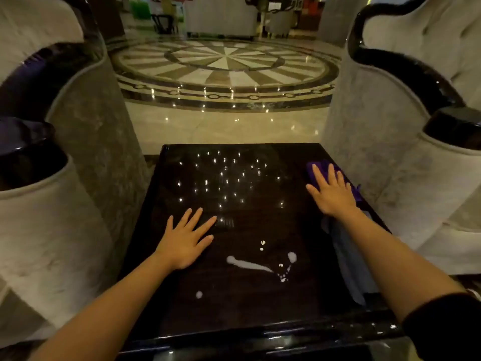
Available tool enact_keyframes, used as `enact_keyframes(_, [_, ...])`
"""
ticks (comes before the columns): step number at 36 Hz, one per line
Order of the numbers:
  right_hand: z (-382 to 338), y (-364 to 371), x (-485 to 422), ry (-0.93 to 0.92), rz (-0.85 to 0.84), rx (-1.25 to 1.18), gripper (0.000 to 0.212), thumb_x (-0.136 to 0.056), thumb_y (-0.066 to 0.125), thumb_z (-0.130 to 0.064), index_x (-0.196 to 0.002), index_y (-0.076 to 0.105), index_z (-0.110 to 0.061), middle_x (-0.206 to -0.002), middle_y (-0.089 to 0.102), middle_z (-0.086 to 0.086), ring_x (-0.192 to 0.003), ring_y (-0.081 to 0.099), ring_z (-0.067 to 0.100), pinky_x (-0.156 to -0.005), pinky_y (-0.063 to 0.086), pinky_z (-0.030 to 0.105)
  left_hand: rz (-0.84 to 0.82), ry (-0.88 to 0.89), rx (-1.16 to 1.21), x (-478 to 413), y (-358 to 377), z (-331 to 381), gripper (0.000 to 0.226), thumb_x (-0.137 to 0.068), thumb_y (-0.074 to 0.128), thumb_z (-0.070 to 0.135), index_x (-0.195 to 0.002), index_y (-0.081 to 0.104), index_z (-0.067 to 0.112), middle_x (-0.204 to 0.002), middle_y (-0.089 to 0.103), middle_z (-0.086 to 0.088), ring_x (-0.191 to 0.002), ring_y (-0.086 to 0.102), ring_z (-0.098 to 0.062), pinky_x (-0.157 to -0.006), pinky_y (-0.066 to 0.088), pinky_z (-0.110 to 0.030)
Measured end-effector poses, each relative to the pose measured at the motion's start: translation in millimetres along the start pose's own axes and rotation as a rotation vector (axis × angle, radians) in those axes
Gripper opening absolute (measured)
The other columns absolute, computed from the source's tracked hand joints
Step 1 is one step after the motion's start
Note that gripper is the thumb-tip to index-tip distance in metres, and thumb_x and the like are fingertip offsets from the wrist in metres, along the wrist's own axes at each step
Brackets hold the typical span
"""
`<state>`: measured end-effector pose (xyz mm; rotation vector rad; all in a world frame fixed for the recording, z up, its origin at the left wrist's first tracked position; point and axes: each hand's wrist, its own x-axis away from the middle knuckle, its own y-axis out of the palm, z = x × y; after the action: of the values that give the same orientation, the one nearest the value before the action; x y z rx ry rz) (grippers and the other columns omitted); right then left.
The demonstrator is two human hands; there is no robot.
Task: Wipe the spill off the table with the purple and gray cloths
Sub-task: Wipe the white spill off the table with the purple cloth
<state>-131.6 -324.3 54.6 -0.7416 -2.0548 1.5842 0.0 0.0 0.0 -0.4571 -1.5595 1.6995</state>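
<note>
Head view looks down on a dark, glossy bench (182, 303) set between two pale upholstered armchairs, one on the left (78, 142) and one on the right (390, 131), with a patterned marble floor (226, 66) beyond. The left hand (186, 242) lies flat on the bench, palm down, fingers spread wide, holding nothing. The right hand (333, 190) is likewise spread and flat, pressing down on the purple cloth (318, 168), which sits at the far right edge of the bench and shows past the fingertips and along the outer side of the hand. The gray cloth (348, 259) lies stretched along the right edge of the bench, nearer the person, partly under the right forearm. The spill (248, 264) is a scatter of whitish drops and one long streak on the near middle of the bench, between the two forearms, apart from both cloths. Small ceiling-light reflections dot the far half of the bench.
</note>
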Motion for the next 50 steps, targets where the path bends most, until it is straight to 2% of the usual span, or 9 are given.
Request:
enact_keyframes(5, [17.4,0.1,-32.2,0.065,-0.062,-0.024,0.058,-0.094,0.025,-0.047,-0.143,0.000,-0.030,-0.156,-0.008,0.014,-0.143,-0.003,0.036,-0.115,0.005,0.052,0.029,-0.016,-0.044,0.5,0.1,-2.9,0.053,-0.088,0.008,0.061,-0.129,-0.019,0.042,-0.155,-0.015,0.004,-0.143,-0.016,-0.019,-0.114,-0.009,-0.050])
enact_keyframes(8, [26.3,3.0,-46.0,0.087,-0.081,-0.034,0.058,-0.095,0.026,-0.046,-0.144,0.001,-0.028,-0.155,-0.007,0.017,-0.142,-0.001,0.039,-0.114,0.006,0.054,0.023,0.003,-0.050,3.2,-2.1,-0.4,0.087,-0.051,-0.026,0.081,-0.129,-0.020,0.043,-0.148,-0.022,0.007,-0.142,-0.017,-0.019,-0.114,-0.010,-0.049])
enact_keyframes(11, [34.6,6.6,-58.9,0.118,-0.111,-0.060,0.059,-0.095,0.026,-0.046,-0.144,0.001,-0.026,-0.154,-0.007,0.021,-0.141,0.000,0.040,-0.115,0.006,0.054,0.015,-0.010,-0.044,4.9,-4.2,1.1,0.098,-0.041,-0.032,0.082,-0.129,-0.020,0.043,-0.154,-0.016,0.004,-0.142,-0.018,-0.018,-0.114,-0.010,-0.048])
enact_keyframes(18, [38.4,20.0,-72.5,0.198,-0.081,-0.051,0.057,-0.094,0.025,-0.048,-0.144,0.011,-0.024,-0.153,0.009,0.023,-0.138,0.016,0.043,-0.115,0.014,0.052,0.008,0.003,-0.041,5.6,-5.1,3.1,0.095,-0.045,-0.029,0.081,-0.131,-0.018,0.043,-0.156,-0.013,0.003,-0.142,-0.018,-0.017,-0.114,-0.011,-0.047])
enact_keyframes(25, [30.7,21.4,-72.7,0.114,-0.108,-0.025,0.051,-0.096,0.026,-0.041,-0.143,0.015,-0.024,-0.154,0.016,0.017,-0.136,0.020,0.044,-0.111,0.019,0.049,0.029,0.010,-0.034,8.2,-3.9,2.8,0.092,-0.047,-0.028,0.081,-0.130,-0.019,0.043,-0.151,-0.017,0.007,-0.142,-0.018,-0.017,-0.115,-0.010,-0.047])
enact_keyframes(29, [14.9,25.5,-65.7,0.014,-0.144,0.012,0.049,-0.097,0.025,-0.038,-0.143,0.016,-0.025,-0.154,0.017,0.015,-0.137,0.021,0.041,-0.113,0.020,0.048,0.038,-0.031,-0.027,5.7,-1.7,1.8,0.056,-0.084,0.004,0.064,-0.130,-0.017,0.042,-0.154,-0.015,0.006,-0.142,-0.017,-0.016,-0.114,-0.011,-0.045])
enact_keyframes(31, [6.6,27.2,-61.3,-0.026,-0.157,0.027,0.048,-0.097,0.025,-0.038,-0.143,0.017,-0.026,-0.154,0.017,0.012,-0.137,0.021,0.040,-0.112,0.021,0.048,0.040,-0.030,-0.026,4.8,-0.3,1.3,0.052,-0.093,0.017,0.053,-0.130,-0.017,0.043,-0.156,-0.012,0.004,-0.142,-0.017,-0.016,-0.114,-0.011,-0.045])
enact_keyframes(44, [-38.0,52.8,5.5,-0.397,-0.122,0.020,0.040,-0.097,0.033,-0.030,-0.136,0.033,-0.033,-0.152,0.029,-0.001,-0.133,0.025,0.031,-0.108,0.024,0.044,0.054,-0.030,-0.027,6.1,1.5,3.4,0.050,-0.094,0.018,0.052,-0.129,-0.015,0.044,-0.157,-0.009,0.004,-0.143,-0.013,-0.016,-0.115,-0.007,-0.046])
enact_keyframes(50, [-45.3,54.0,39.8,-0.495,-0.159,-0.015,0.039,-0.096,0.035,-0.029,-0.134,0.036,-0.036,-0.150,0.032,-0.001,-0.130,0.027,0.028,-0.105,0.023,0.043,0.073,-0.068,-0.006,8.9,2.9,3.6,0.052,-0.093,0.018,0.053,-0.141,0.002,0.043,-0.157,-0.005,0.002,-0.144,-0.009,-0.017,-0.116,-0.005,-0.047])
